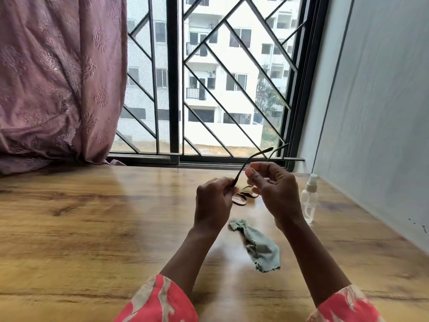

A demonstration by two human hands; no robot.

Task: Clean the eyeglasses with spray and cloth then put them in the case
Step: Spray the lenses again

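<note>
The eyeglasses [246,196] are held above the desk [92,228] between the 2 hands, lenses low and toward the person, both temple arms open and pointing up and away toward the window [209,77]. The left hand [213,203] is closed on the frame at the hinge of the left temple; the right hand [274,189] is closed around the right side of the frame, its fingers curled over the lens edge. The frame's long axis runs roughly left to right between the 2 grips. The cloth [257,247] lies crumpled on the desk just below and between the wrists, nearer to the person than the glasses and about equally near to either hand. The spray bottle [308,198] stands upright to the right, near the right hand and well apart from the left, so it is judged the right hand's to fetch. The frame is thin, brownish and glossy; the cloth is soft, grey-green, with a scalloped edge; the bottle is clear plastic with a pale cap; the desk is smooth, reflective wood grain. No case is seen.
</note>
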